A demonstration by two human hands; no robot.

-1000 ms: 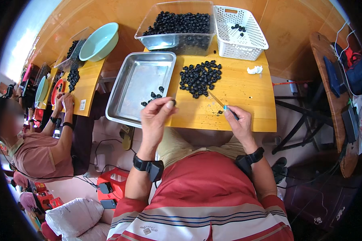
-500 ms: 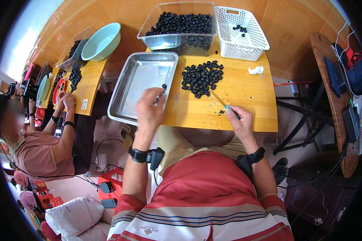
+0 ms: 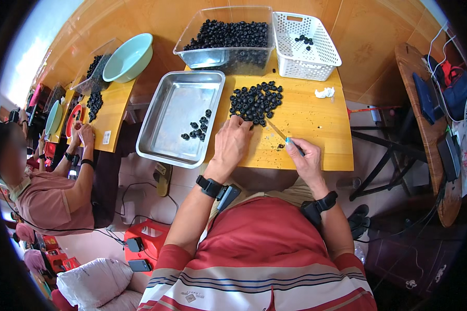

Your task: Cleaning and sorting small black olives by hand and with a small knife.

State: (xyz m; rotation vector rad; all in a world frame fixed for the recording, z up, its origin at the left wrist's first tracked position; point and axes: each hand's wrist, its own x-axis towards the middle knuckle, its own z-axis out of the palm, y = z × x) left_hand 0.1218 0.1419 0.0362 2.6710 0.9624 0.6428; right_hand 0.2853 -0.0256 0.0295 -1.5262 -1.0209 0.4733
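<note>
- You have two hands: one left hand point(image 3: 232, 141), one right hand point(image 3: 307, 155).
- One thin tool point(image 3: 279, 131) in your right hand.
- Two black wrist straps point(image 3: 209, 186) on you.
- One surface point(image 3: 332, 140) before you.
- One metal tray point(image 3: 179, 98), with about eight black pieces point(image 3: 194, 125).
- One pile point(image 3: 254, 102) of black pieces, too many for you to count.
- One clear bin point(image 3: 206, 58), its pieces likewise uncountable.
- One white basket point(image 3: 307, 71), with several bunched pieces.
- One crumpled white wad point(image 3: 325, 93).

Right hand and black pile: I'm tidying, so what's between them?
In the head view, a slim tool in the right hand points across the gap toward the black pile, dark crumbs nearby.
</note>
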